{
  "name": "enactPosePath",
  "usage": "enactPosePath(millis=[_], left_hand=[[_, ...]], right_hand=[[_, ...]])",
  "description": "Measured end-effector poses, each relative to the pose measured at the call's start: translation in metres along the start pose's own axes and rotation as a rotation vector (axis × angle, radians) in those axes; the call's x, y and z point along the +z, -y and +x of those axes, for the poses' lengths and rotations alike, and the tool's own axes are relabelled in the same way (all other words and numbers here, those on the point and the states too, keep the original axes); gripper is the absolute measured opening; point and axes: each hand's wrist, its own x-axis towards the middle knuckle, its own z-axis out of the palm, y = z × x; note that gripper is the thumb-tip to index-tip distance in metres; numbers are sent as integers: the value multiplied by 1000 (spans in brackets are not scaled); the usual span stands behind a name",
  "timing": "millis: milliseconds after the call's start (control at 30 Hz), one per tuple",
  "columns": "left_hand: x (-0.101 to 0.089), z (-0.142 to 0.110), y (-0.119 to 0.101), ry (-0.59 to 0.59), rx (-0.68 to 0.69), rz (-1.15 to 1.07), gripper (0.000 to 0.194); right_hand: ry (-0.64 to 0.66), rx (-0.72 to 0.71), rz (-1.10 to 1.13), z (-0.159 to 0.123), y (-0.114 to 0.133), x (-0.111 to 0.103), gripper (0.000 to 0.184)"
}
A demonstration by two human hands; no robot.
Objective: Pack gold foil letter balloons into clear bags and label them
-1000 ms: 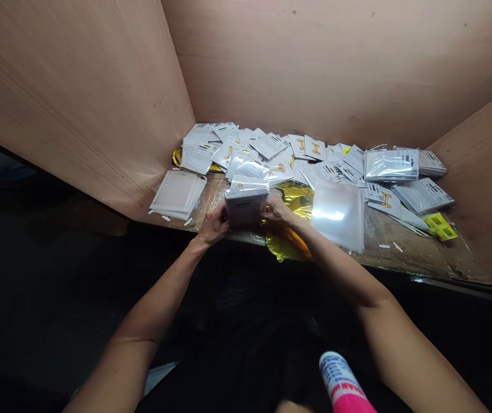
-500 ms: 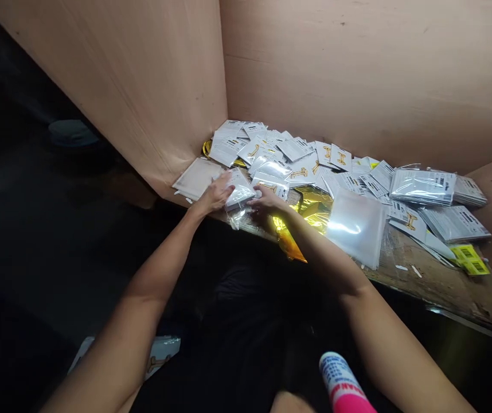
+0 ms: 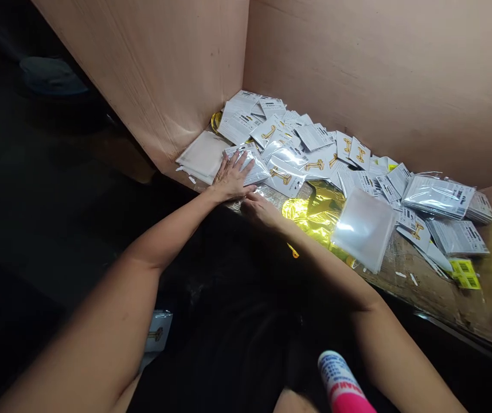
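My left hand [image 3: 231,177] lies flat with fingers spread on a small stack of clear-wrapped white packets [image 3: 250,167] near the table's front left edge. My right hand [image 3: 260,208] rests just below it at the table edge, palm down, fingers stretched toward the stack's near side. Behind them spreads a heap of packets with gold letter shapes [image 3: 306,146]. A crumpled gold foil balloon [image 3: 315,215] lies right of my right hand.
A stack of empty clear bags [image 3: 364,228] lies beside the foil. A flat white pile [image 3: 203,156] sits at the left wall. Bundled packets [image 3: 437,197] and yellow barcode labels [image 3: 465,274] lie right. Plywood walls [image 3: 358,74] enclose the table. A pink-and-white bottle [image 3: 343,384] shows below.
The stack I held upright between both hands has been laid down on the table to the left. My left hand now presses flat on it; the view has swung left.
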Motion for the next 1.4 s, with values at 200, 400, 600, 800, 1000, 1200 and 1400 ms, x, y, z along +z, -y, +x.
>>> enactPosePath(millis=[200, 400, 600, 800, 1000, 1200, 1400], left_hand=[[5, -1, 2, -29, 9, -4, 99], [4, 5, 9, 28, -7, -13, 102], [-16, 4, 12, 174, -7, -80, 102], [-7, -31, 3, 116, 168, -138, 91], [-12, -90, 16, -76, 496, -201, 73], [9, -140, 4, -314, 601, 26, 55], [40, -133, -3, -508, 585, -124, 23]], right_hand=[[-12, -51, 79, -19, -6, -13, 16], [-6, -47, -51, 18, -9, -3, 14], [-333, 265, 490, -70, 29, -68, 30], [-156, 591, 668, -288, 89, -64, 69], [-154, 710, 130, -309, 96, -37, 54], [-182, 15, -586, -175, 9, -69, 33], [-35, -509, -636, -80, -55, -48, 44]])
